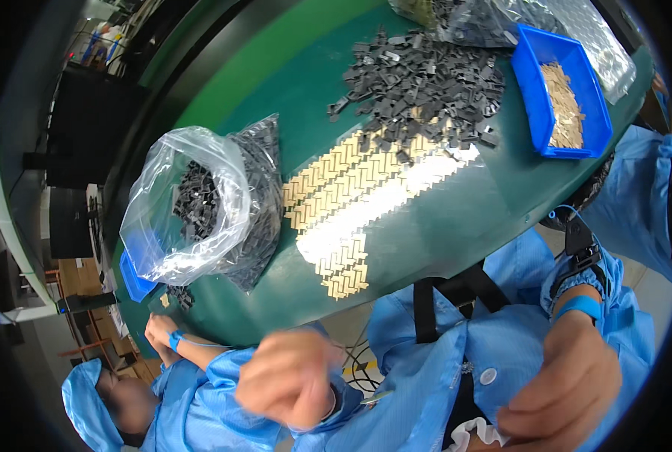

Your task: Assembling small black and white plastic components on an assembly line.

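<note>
My left hand (287, 377) is raised in front of my body, off the near edge of the table. Motion blurs its curled fingers, and I cannot make out anything in them. My right hand (565, 384) hangs low at the right, close to my blue smock (419, 377). Its fingers are loosely bent, slightly apart, and nothing shows in them. A blue band (579, 306) circles that wrist. Beyond both hands, small tan pieces (343, 177) lie in a zigzag pattern on the green table (441, 248). Loose black parts (426, 83) are heaped at their far end, overlapping some.
A clear bag (200, 203) of black parts stands at the table's left, by a blue tray (136, 279). A blue bin (531, 98) holds loose tan pieces (564, 105). A co-worker's hand (160, 329) rests at the left edge. Another person's blue sleeve (637, 196) shows at right.
</note>
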Available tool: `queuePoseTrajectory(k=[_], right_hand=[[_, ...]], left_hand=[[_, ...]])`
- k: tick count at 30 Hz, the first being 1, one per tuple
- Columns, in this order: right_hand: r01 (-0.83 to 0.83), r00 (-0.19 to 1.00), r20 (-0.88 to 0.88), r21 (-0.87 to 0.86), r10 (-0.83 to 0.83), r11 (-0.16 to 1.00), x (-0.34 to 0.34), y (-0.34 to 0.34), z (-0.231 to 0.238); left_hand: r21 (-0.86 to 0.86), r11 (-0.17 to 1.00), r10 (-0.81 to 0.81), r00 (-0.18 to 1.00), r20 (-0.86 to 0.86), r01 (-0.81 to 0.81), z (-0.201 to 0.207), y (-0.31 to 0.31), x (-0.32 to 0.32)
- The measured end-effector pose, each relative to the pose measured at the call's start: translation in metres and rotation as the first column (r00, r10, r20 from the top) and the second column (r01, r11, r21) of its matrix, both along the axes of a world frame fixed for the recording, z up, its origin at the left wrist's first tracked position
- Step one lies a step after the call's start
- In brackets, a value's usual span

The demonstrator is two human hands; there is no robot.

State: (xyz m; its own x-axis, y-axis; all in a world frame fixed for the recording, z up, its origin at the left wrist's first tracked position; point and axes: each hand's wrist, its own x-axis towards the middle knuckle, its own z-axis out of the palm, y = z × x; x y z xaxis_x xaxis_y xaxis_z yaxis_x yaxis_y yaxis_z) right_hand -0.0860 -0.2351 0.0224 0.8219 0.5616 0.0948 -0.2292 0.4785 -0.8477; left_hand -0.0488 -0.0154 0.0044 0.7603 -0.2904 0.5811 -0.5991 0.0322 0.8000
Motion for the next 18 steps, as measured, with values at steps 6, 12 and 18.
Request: queuePoseTrajectory(k=[6, 12, 18], right_hand=[[0.008, 1.000, 0.013, -0.028, -0.008, 1.000, 0.028, 0.003, -0.075], [0.046, 0.999, 0.012, -0.068, -0.046, 0.997, 0.038, 0.028, -0.106], [0.058, 0.998, -0.003, -0.103, -0.059, 0.993, 0.045, 0.040, -0.119]], left_hand=[[0.761, 0.640, 0.158, 0.987, 0.005, -0.106, -0.052, 0.017, 0.018], [0.863, 0.505, 0.091, 0.992, -0.085, 0.028, -0.059, 0.012, 0.021], [0.919, 0.394, 0.034, 0.999, -0.008, -0.006, -0.064, 0.011, 0.025]])
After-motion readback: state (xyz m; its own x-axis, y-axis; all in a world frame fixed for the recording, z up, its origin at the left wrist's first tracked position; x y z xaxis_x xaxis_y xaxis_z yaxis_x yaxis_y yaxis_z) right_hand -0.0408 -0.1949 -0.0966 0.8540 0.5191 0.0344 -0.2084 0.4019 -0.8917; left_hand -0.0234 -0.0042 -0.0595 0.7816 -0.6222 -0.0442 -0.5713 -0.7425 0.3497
